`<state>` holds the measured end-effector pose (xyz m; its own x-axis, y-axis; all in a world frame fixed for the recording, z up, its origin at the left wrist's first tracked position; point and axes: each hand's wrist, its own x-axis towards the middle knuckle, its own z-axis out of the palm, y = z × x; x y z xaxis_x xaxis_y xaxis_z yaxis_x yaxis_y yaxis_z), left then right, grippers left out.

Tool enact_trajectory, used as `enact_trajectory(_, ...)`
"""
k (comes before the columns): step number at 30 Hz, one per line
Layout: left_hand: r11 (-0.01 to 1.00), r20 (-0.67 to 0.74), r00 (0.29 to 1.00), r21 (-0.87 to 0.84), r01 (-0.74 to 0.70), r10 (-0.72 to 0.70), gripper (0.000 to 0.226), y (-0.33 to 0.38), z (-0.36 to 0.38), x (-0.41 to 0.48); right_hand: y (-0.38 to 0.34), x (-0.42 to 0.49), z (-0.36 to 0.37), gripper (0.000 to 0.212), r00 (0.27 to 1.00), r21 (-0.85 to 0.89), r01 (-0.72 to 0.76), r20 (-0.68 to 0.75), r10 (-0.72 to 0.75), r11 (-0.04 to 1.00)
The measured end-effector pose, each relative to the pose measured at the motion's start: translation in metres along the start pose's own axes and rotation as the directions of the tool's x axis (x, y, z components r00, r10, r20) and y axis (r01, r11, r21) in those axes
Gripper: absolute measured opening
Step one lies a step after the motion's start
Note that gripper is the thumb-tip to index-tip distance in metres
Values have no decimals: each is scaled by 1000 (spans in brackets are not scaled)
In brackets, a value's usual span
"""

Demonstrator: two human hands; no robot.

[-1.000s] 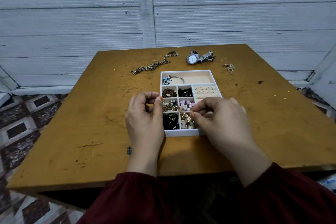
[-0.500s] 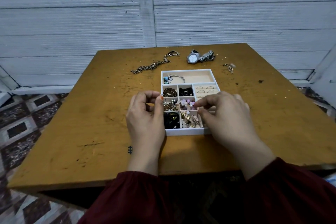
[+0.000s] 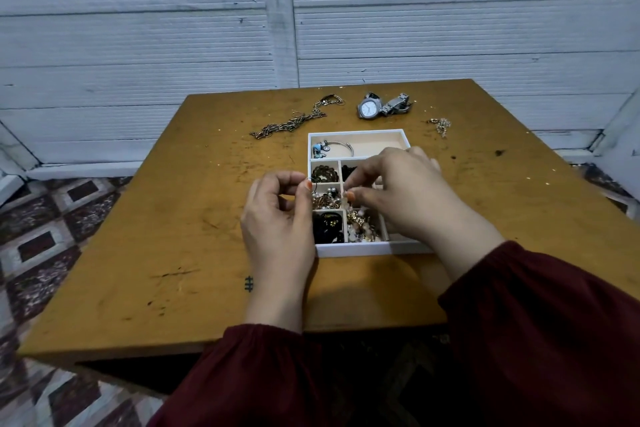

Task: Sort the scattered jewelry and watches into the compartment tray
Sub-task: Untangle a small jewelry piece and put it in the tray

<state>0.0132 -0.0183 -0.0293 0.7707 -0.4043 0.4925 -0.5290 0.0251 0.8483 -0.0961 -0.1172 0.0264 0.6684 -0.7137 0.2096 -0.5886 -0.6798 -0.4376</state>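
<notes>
A white compartment tray (image 3: 360, 248) sits mid-table, its small cells filled with beads, chains and dark pieces; a silver bangle (image 3: 337, 146) lies in the long back cell. My left hand (image 3: 278, 218) is at the tray's left edge and pinches a thin ring (image 3: 312, 182) between thumb and forefinger. My right hand (image 3: 398, 189) reaches over the tray's middle, its fingertips pinched together over the centre cell; whatever they hold is too small to make out. It hides the right-hand cells.
Behind the tray on the wooden table (image 3: 173, 236) lie a long bronze chain (image 3: 292, 121), a silver watch (image 3: 379, 107) and a small gold piece (image 3: 441, 124). A white corrugated wall stands behind; patterned floor tiles show at the left.
My right hand has moved from the tray's front-right cells up and left over its centre. My left hand has stayed at the tray's left edge with the ring.
</notes>
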Motion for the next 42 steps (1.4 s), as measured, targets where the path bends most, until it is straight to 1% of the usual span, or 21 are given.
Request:
enact_trajectory(2,1000,2,1000,2,6,-6,17,-1,0,0,5,-4,-4,1,1000,28,0,-13,0,1000)
enact_trajectory(7,1000,8,1000,-3,11,-11,13,-1,0,0,14,-20,-11,11,999,85,12,-31,-9,996)
enact_trajectory(11,1000,13,1000,-5,15,-15,12,-1,0,0,16,-35,-13,10,1000,61,11,-19,-9,998)
enact_trajectory(16,1000,13,1000,0,21,-21,11,-2,0,0,14,-41,-12,12,1000,23,-3,29,2,1000)
enact_trajectory(19,1000,13,1000,-1,17,-17,17,-2,0,0,14,-41,-12,9,1000,20,-5,31,4,1000)
enact_trajectory(21,1000,15,1000,-7,20,-20,19,-2,1,0,12,-41,-13,10,999,79,-12,38,9,997)
enact_trajectory(23,1000,15,1000,-13,22,-22,17,-2,1,0,12,-40,-13,11,999,153,-21,46,14,988)
enact_trajectory(24,1000,14,1000,-14,21,-21,15,-3,1,0,12,-39,-13,12,999,161,-21,43,14,987)
enact_trajectory(28,1000,11,1000,-2,20,-20,10,-3,1,0,12,-36,-13,17,1000,138,1,26,-5,990)
enact_trajectory(30,1000,8,1000,1,17,-17,9,-3,1,0,10,-35,-12,14,999,131,3,34,-8,991)
enact_trajectory(32,1000,9,1000,1,15,-16,10,-2,1,0,9,-34,-11,10,999,75,6,37,-9,997)
enact_trajectory(34,1000,10,1000,2,15,-15,11,-1,0,0,8,-33,-10,11,999,-10,13,40,-13,1000)
enact_trajectory(36,1000,8,1000,7,11,-11,12,-1,0,0,7,-31,-9,11,1000,-28,13,24,-12,1000)
enact_trajectory(39,1000,6,1000,14,14,-14,12,-1,0,0,7,-26,-11,9,1000,65,-13,2,13,998)
enact_trajectory(42,1000,5,1000,20,11,-11,11,-1,0,0,6,-23,-17,10,999,201,-43,20,40,979)
